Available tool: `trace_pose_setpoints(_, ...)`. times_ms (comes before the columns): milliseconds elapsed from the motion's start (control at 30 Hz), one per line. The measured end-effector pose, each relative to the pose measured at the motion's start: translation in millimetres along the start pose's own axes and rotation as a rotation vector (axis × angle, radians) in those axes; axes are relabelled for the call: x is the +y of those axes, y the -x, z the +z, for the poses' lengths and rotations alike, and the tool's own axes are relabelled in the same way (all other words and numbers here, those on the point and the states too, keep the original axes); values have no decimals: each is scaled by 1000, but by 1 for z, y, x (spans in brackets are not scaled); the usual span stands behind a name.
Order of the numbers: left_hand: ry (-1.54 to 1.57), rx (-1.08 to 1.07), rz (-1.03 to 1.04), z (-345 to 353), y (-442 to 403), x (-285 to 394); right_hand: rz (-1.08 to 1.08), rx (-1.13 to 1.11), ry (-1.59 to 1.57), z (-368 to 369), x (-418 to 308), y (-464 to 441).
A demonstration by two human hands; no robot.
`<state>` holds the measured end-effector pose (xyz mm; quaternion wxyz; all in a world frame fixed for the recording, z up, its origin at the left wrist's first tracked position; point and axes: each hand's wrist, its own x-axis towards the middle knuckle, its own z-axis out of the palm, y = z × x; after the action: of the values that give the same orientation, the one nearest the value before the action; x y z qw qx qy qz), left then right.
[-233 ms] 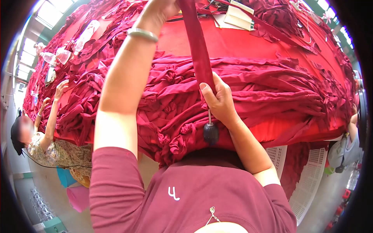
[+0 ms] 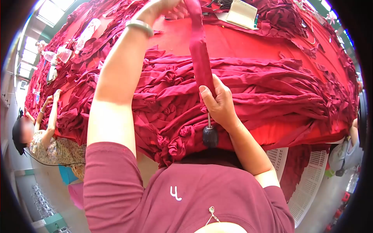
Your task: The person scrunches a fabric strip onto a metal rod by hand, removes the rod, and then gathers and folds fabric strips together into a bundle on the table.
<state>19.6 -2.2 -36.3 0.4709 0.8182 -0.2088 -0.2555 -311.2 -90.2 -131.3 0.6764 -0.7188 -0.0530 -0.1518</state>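
Observation:
My right hand (image 2: 219,100) is closed around the lower end of a dark red fabric strip (image 2: 200,50), thumb on top. Below the fist sticks out a screwdriver-like tool (image 2: 210,136) with a black handle. Its thin metal shaft runs up into my grip by the strip; the tip is hidden. My left hand (image 2: 167,7), above a pale bangle (image 2: 140,27), is at the top edge beside the strip's upper part. Its fingers are blurred and partly cut off, so their hold on the strip is unclear. Long bunched, knotted red fabric strips (image 2: 248,85) lie in front of me.
More cloth scraps (image 2: 279,19) cover the red table surface (image 2: 225,42). An open notebook (image 2: 241,14) and a clear plastic bottle (image 2: 87,35) lie farther back. A co-worker (image 2: 50,143) works at the left; another person (image 2: 344,153) is at the right. White perforated crates (image 2: 309,186) stand below.
My left hand has shifted slightly up and left, and the strip's upper part is now slacker and bent. My right hand stays nearly in place. The left co-worker's raised hand has lowered.

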Motion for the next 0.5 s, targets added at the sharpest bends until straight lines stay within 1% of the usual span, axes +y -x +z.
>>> trace_pose_setpoints(33,-92,109,65,22,38,-2,-10,6,5,0,1,-1)
trace_pose_setpoints(67,-142,109,55,26,30,-22,-16,16,11,0,1,0)
trace_pose_setpoints(100,-78,129,97,36,62,-31,-10,23,7,1,3,-1)
trace_pose_setpoints(133,-86,103,77,38,75,-41,-80,49,44,1,6,-2)
trace_pose_setpoints(167,6,63,55,41,88,-55,-148,70,82,2,8,-2)
trace_pose_setpoints(200,126,-15,55,50,105,-60,-141,69,82,2,6,-1)
trace_pose_setpoints(233,244,-92,58,58,122,-64,-66,45,67,0,2,0)
trace_pose_setpoints(267,353,-102,22,71,134,-64,7,22,52,0,0,0)
trace_pose_setpoints(300,460,-112,-12,86,142,-63,-1,30,38,1,1,1)
trace_pose_setpoints(333,679,-175,35,101,145,-61,-2,31,39,2,3,0)
trace_pose_setpoints(400,875,-203,216,119,152,-49,-64,61,31,4,6,0)
trace_pose_setpoints(433,1055,-251,291,121,149,-50,-66,60,38,3,6,0)
trace_pose_setpoints(500,1046,-220,326,122,146,-47,-19,35,44,1,4,1)
